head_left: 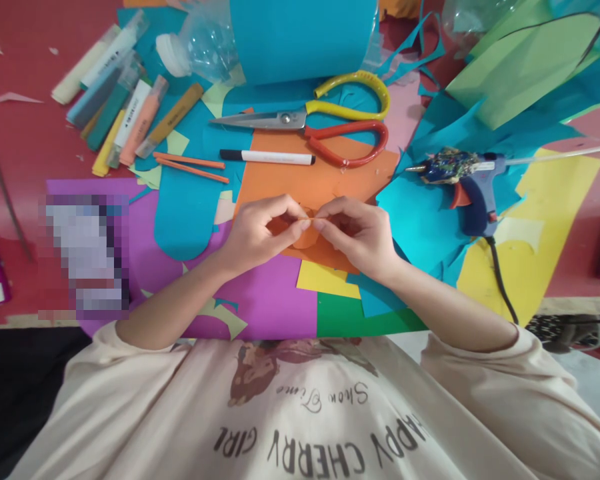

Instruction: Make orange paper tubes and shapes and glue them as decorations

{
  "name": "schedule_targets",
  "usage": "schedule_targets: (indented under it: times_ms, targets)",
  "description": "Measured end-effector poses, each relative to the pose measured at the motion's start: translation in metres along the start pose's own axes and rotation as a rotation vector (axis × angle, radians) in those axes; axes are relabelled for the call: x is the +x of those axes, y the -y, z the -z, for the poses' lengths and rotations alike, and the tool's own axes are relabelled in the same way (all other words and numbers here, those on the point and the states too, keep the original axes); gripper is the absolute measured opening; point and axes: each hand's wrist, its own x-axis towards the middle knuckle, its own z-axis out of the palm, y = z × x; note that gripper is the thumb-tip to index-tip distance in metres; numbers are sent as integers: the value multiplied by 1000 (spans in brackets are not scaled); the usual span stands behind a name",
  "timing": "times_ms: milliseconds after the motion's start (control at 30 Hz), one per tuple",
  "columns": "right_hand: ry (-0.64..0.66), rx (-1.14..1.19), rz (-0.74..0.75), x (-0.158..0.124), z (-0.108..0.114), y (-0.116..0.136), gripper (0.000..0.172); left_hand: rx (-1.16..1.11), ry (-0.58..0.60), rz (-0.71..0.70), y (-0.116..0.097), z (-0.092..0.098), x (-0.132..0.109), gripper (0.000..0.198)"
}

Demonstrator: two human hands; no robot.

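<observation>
Both my hands meet over an orange paper sheet [275, 173] in the middle of the table. My left hand [265, 230] pinches one side of a small orange paper piece [306, 238] between thumb and forefinger. The other side sits in the pinch of my right hand [363, 232], fingertips nearly touching. Its full shape is partly hidden by my fingers. Just beyond lie a black-capped white marker [275, 157] and scissors [287, 120] with one yellow and one red handle. Two thin orange paper strips [193, 168] rest left of the marker.
A blue glue gun [480, 190] lies at right, its black cord running toward me. Several markers [115, 100] are heaped at upper left. A plastic bottle [203, 43] wrapped in blue paper lies at the back. A blurred-out phone-like object [87, 257] is at left, on purple paper [270, 300].
</observation>
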Motion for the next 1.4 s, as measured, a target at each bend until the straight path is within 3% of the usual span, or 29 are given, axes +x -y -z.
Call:
schedule_targets:
  times_ms: [300, 633, 833, 1167, 1400]
  targets:
    - [24, 29, -74, 0, 0, -2, 32, -29, -59, -36, 2, -3, 0, 11]
    - [75, -45, 107, 3, 1, -8, 26, -35, -77, 13, 1, -1, -1, 17]
    - [111, -78, 169, 4, 2, -11, 14, -52, -109, -117, 6, -3, 0, 15]
    - [118, -139, 174, 3, 2, -10, 13, 62, -58, -100, 5, -1, -3, 21]
    - [109, -150, 211, 3, 2, -11, 12, 109, -65, -194, 4, -1, -2, 19]
